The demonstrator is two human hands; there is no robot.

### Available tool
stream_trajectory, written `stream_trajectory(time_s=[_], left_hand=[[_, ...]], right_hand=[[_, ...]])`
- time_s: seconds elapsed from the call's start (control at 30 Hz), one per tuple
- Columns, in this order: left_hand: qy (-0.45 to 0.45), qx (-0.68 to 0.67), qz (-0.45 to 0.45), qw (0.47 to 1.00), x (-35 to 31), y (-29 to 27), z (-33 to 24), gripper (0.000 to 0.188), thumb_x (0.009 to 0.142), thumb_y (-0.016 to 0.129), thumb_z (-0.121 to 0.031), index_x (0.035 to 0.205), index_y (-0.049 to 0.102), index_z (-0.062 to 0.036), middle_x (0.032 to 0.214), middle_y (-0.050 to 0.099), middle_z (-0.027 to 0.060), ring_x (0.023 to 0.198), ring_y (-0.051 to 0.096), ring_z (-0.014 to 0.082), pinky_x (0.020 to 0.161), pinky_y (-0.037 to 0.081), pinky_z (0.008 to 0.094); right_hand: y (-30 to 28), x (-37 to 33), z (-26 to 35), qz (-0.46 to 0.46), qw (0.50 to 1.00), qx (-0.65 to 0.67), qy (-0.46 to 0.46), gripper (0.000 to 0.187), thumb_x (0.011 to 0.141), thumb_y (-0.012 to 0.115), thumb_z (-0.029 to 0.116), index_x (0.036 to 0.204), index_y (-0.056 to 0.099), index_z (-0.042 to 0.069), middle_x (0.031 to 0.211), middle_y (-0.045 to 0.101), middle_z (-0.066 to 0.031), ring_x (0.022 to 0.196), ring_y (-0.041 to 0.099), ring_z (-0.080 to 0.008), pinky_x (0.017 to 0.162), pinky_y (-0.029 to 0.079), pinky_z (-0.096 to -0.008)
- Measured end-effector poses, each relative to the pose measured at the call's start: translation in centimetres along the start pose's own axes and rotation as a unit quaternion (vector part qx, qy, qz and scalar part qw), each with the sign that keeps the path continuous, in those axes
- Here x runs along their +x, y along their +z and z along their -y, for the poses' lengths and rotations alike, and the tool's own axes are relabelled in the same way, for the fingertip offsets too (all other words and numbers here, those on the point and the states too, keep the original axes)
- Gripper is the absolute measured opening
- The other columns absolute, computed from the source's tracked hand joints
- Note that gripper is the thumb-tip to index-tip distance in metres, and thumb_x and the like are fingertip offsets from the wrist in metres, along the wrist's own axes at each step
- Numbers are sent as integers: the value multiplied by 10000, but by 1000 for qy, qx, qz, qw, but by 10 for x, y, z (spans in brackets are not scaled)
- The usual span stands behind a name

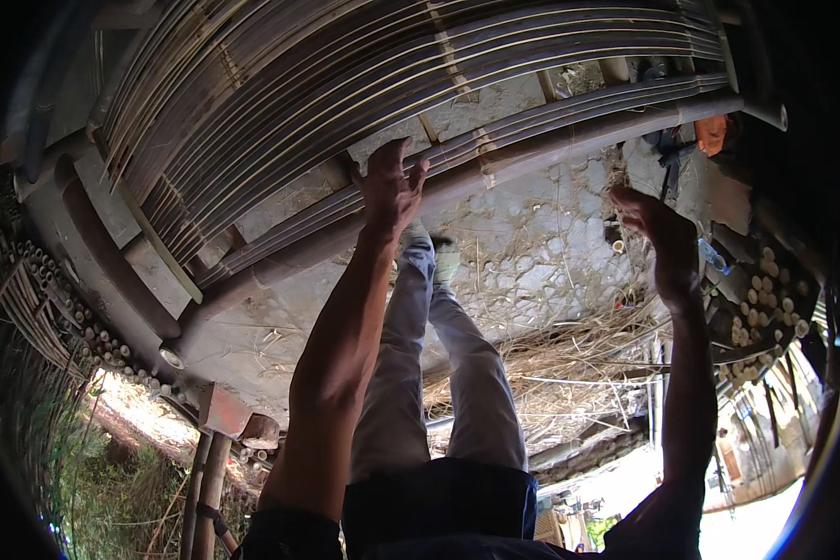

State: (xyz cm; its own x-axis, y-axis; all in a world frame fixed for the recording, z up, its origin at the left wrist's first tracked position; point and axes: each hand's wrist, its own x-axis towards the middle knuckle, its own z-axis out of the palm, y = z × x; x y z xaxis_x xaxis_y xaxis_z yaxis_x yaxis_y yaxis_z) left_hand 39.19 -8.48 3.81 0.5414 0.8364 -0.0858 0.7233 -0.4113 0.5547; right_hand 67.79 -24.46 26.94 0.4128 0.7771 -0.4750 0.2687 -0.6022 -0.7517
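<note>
A large slatted bamboo frame (373, 89), with many long thin strips running side by side, fills the upper part of the view. Its thick dark front pole (579, 147) runs along the side nearest me. My left hand (390, 191) is raised at this pole, fingers apart and nothing in it; whether it touches the strips behind it I cannot tell. Over the floor to the right, my right hand (661, 243) hangs with its fingers stretched out, holding nothing and apart from the frame. My legs (481, 383) reach toward the frame between both arms.
Cut poles are stacked with round ends showing at the right (765, 299) and in another stack at the left (89, 327). Loose straw (569, 369) covers the floor behind my legs. An orange thing (711, 135) and a blue-tinted bottle (712, 257) lie at the right.
</note>
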Motion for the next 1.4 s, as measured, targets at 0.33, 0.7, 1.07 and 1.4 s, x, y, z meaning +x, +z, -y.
stream_trajectory(time_s=[0.33, 0.7, 1.07, 1.4], left_hand=[[-209, -58, -169, 961, -115, -89, 84, 358, 870, 710, -233, 1115, 609, 7, 968, 651, 157, 852, 630, 263, 750, 518, 378], [-187, -353, -95, 912, -55, -30, 23, 166, 887, 705, -175, 856, 691, -12, 762, 683, 51, 651, 623, 112, 600, 517, 248], [-69, -358, 4, 931, -123, -98, -46, 245, 817, 775, -205, 967, 649, -57, 913, 709, 86, 798, 693, 188, 759, 554, 321], [-70, 22, 65, 995, -140, -199, 329, 542, 913, 641, -349, 1335, 520, -31, 1266, 587, 196, 1159, 569, 329, 929, 457, 432]], right_hand=[[99, -198, -236, -129, 934, 132, 304, 277, 934, 573, 152, 1174, 614, 21, 966, 700, -95, 814, 663, -162, 690, 530, -272], [304, -189, -115, 117, 921, 290, 233, 260, 927, 543, 186, 1053, 638, -20, 862, 704, -179, 740, 694, -223, 692, 537, -362], [499, -59, -75, 126, 736, 528, 404, 714, 940, 461, 604, 1329, 473, 6, 1198, 608, -141, 1018, 611, -251, 826, 507, -407], [483, -30, -73, -228, 462, 837, 184, 272, 1018, 449, 306, 988, 584, 71, 1047, 619, -86, 890, 618, -227, 1004, 435, -458]])
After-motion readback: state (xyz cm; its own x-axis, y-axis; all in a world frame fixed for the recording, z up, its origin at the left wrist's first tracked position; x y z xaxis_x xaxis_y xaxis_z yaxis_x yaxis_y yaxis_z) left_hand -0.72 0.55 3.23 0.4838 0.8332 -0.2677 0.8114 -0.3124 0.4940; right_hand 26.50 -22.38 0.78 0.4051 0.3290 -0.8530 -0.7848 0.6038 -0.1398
